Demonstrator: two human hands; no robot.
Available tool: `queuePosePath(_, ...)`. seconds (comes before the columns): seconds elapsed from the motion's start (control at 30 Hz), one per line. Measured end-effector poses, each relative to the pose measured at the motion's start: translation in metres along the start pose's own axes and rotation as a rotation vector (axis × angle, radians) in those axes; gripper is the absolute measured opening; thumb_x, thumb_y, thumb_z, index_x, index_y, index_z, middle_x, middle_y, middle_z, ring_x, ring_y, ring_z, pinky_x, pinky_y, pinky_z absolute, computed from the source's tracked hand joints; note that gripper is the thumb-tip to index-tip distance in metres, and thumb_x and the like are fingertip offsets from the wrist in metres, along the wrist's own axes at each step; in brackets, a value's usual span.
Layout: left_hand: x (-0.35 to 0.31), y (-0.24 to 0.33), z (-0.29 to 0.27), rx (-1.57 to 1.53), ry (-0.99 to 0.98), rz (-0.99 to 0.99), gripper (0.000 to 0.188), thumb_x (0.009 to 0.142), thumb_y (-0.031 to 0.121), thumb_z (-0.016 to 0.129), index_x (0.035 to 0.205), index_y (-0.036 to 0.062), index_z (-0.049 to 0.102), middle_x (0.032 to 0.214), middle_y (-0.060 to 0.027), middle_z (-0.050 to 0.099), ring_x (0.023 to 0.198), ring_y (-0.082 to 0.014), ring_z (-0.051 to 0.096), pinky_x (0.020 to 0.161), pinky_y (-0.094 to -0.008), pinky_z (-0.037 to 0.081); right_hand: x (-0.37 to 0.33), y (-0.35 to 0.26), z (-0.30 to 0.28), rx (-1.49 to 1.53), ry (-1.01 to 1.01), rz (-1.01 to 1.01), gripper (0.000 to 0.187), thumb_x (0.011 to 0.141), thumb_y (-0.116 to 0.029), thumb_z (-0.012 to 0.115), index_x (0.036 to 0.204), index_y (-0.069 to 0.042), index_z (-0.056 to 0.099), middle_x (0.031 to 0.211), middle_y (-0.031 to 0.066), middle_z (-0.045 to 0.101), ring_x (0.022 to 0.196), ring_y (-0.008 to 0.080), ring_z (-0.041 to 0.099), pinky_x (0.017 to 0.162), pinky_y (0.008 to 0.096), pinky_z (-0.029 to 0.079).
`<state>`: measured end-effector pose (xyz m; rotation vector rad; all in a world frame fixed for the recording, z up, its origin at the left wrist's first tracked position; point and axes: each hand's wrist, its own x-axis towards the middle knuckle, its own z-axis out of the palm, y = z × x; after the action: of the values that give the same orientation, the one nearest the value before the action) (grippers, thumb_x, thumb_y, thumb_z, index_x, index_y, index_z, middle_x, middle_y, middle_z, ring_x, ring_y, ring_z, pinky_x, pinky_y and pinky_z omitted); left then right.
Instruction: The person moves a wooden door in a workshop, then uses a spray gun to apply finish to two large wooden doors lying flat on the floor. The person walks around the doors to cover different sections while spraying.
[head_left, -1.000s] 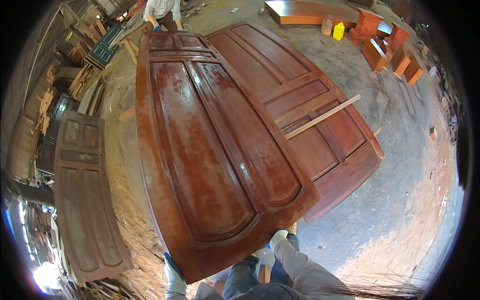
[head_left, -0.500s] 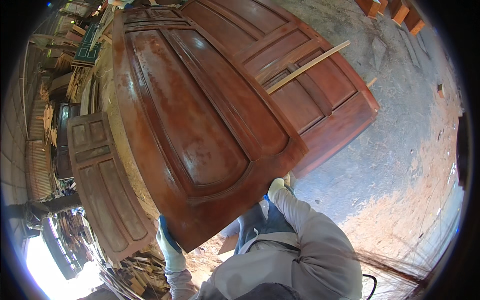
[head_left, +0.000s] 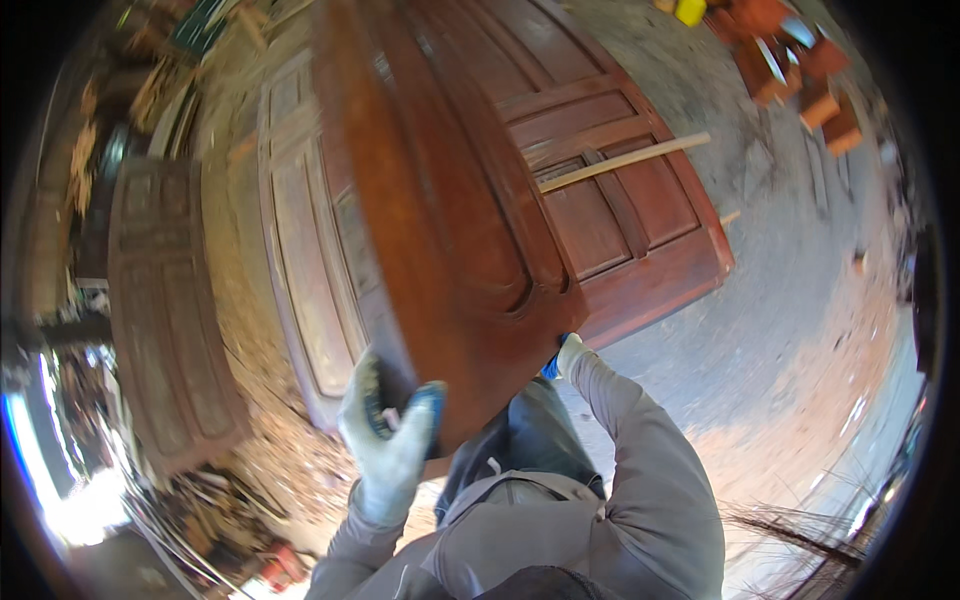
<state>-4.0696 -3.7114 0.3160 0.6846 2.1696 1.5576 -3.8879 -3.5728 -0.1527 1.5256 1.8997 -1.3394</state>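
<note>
A large reddish-brown panelled wooden door (head_left: pixel 480 340) is tilted up on edge in front of me, its left side raised. My left hand (head_left: pixel 390 440), in a white glove with blue on it, grips the door's near left corner, thumb on one side and fingers on the other. At the near right corner, my right hand (head_left: pixel 566 354), also gloved in white and blue, holds the edge; its fingers are mostly hidden by the door. Beneath and beyond lies another reddish panelled door (head_left: pixel 640 290), with a thin wooden strip (head_left: pixel 630 160) across it.
A paler panelled door (head_left: pixel 300 270) lies left of the held one. Farther left stands a dull brown door (head_left: pixel 170 330), near scrap wood (head_left: pixel 220 510). Reddish wood blocks (head_left: pixel 820 105) sit at the far right. A bristly broom-like bundle (head_left: pixel 800 535) is at lower right.
The held door has turned from lying nearly flat to tilted, its left edge rising and swinging right. My left hand has moved up and right with it. The paler door beneath has come into view.
</note>
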Motion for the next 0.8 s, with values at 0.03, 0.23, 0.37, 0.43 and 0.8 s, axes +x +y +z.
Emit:
queuePosePath(0.03,0.000,0.001,0.005,-0.020,-0.030,0.045,0.061,0.071,0.009,0.077,0.119,-0.0145,0.049,0.101,-0.0145,0.058,0.090,-0.0193,0.056,0.080,-0.0315,0.046,-0.001,0.000,-0.009,0.114,0.021,0.020,0.044,0.090,-0.025,0.052,0.130,-0.007,0.048,0.130,0.0142,0.049,0.115,0.0316,0.052,0.096,0.0412,0.042)
queuePosePath(0.23,-0.007,0.012,0.041,-0.166,-0.052,0.324,0.090,0.064,0.004,0.076,0.139,-0.0095,0.027,0.131,-0.0210,0.035,0.121,-0.0303,0.042,0.099,-0.0379,0.036,-0.035,0.025,-0.038,0.659,0.121,0.101,0.043,0.091,-0.021,0.052,0.130,-0.004,0.048,0.130,0.0160,0.048,0.114,0.0322,0.052,0.097,0.0399,0.042)
queuePosePath(0.37,-0.013,0.011,0.076,-0.336,0.101,0.378,0.095,0.062,0.005,0.079,0.141,-0.0068,0.027,0.136,-0.0231,0.033,0.126,-0.0333,0.036,0.102,-0.0409,0.032,-0.062,0.037,-0.111,0.745,0.272,0.027,0.041,0.091,-0.019,0.052,0.129,-0.003,0.047,0.129,0.0172,0.048,0.113,0.0326,0.052,0.097,0.0391,0.042)
queuePosePath(0.43,-0.018,0.020,0.088,-0.294,0.125,0.391,0.093,0.063,0.003,0.078,0.140,-0.0065,0.028,0.137,-0.0224,0.034,0.126,-0.0334,0.037,0.102,-0.0408,0.032,-0.084,0.016,-0.158,0.752,0.356,-0.085,0.041,0.091,-0.017,0.052,0.129,-0.002,0.047,0.129,0.0178,0.048,0.113,0.0328,0.052,0.097,0.0387,0.043)
queuePosePath(0.8,-0.039,0.046,0.196,-0.698,0.156,0.297,0.041,0.100,0.020,0.033,0.135,0.0019,0.042,0.135,-0.0108,0.046,0.126,-0.0223,0.043,0.109,-0.0365,0.032,-0.301,-0.180,-0.298,0.207,0.633,-1.419,0.052,0.081,-0.026,0.063,0.126,-0.003,0.049,0.129,0.0270,0.042,0.116,0.0415,0.043,0.099,0.0478,0.035)
